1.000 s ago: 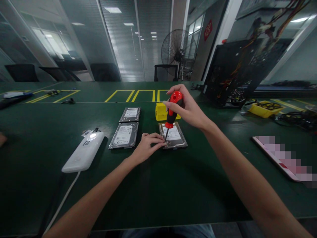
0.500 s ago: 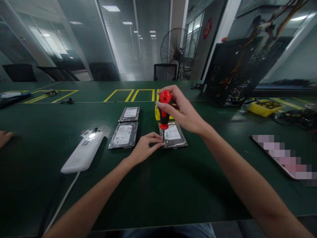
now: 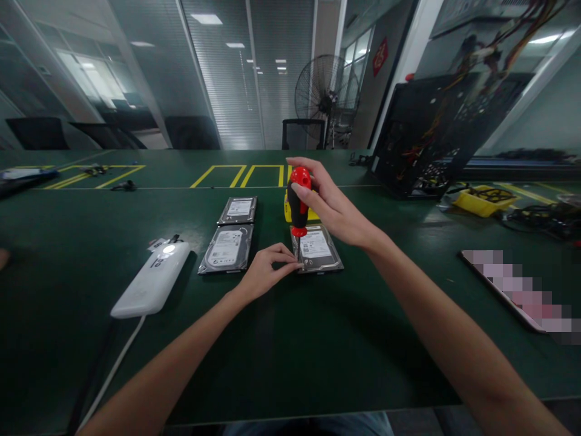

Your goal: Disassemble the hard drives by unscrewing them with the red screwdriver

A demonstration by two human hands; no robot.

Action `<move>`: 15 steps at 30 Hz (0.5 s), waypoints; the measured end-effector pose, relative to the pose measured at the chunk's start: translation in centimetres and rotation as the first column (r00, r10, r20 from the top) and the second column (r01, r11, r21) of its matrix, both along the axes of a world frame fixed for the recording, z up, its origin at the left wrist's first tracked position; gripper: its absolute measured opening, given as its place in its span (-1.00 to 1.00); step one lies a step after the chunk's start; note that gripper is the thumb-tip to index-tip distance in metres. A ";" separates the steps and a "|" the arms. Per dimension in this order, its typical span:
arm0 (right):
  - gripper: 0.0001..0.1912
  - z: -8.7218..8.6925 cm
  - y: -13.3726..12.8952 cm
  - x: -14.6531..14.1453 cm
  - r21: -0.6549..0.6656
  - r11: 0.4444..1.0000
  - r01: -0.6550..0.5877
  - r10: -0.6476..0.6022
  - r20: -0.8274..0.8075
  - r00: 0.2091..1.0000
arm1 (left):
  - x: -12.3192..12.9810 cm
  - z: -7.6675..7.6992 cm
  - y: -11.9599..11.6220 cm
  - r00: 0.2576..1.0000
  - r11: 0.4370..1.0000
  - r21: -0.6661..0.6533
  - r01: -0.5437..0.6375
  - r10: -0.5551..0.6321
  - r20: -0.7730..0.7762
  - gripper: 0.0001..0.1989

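Note:
My right hand [image 3: 333, 197] grips the red and black handle of a screwdriver [image 3: 298, 209], which stands nearly upright. Its thin shaft points down at the near left corner of a hard drive [image 3: 320, 248] lying label up on the green table [image 3: 281, 351]. At that corner my left hand [image 3: 269, 266] has its thumb and fingertips closed beside the screwdriver's tip; anything pinched between them is too small to make out. Partly hidden behind my right hand is a yellow object [image 3: 287, 209]. To the left lie two more hard drives, a near one [image 3: 227, 247] and a far one [image 3: 238, 209].
A white device [image 3: 152, 281] with a cable lies at left, and a blurred-out flat object [image 3: 517, 290] at right. Farther right are a black computer case [image 3: 408, 139], a yellow tray [image 3: 481, 203] and dark cables [image 3: 544, 215]. Another person's hand [image 3: 3, 258] shows at the left edge.
The screwdriver's handle has turned and shifted slightly left, with my right fingers rolled along it. My left hand stays at the drive's corner. The other person's hand has drawn back leftward.

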State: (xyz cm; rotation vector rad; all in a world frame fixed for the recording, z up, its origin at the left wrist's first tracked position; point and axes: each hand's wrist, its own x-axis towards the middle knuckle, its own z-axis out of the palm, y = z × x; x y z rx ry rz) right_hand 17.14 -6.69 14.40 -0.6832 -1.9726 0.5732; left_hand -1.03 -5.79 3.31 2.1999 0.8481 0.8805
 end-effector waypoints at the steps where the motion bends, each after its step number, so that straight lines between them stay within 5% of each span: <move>1: -0.57 0.0 0.0 -0.1 -0.013 1.000 -0.012 0.011 -0.013 1.000 | 0.0 0.0 0.0 1.000 1.000 -0.001 -0.002 0.002 0.006 -0.86; 6: -0.67 -0.2 -0.1 -0.6 -0.090 0.994 -0.070 0.059 -0.120 0.991 | 0.1 0.0 -0.1 0.999 1.000 -0.005 -0.018 0.018 0.036 -0.87; 15: -0.56 -1.2 0.4 -1.3 -0.265 0.948 -0.177 0.107 -0.259 0.960 | 0.3 -0.3 -0.3 0.995 0.997 -0.064 -0.050 0.055 0.081 -0.90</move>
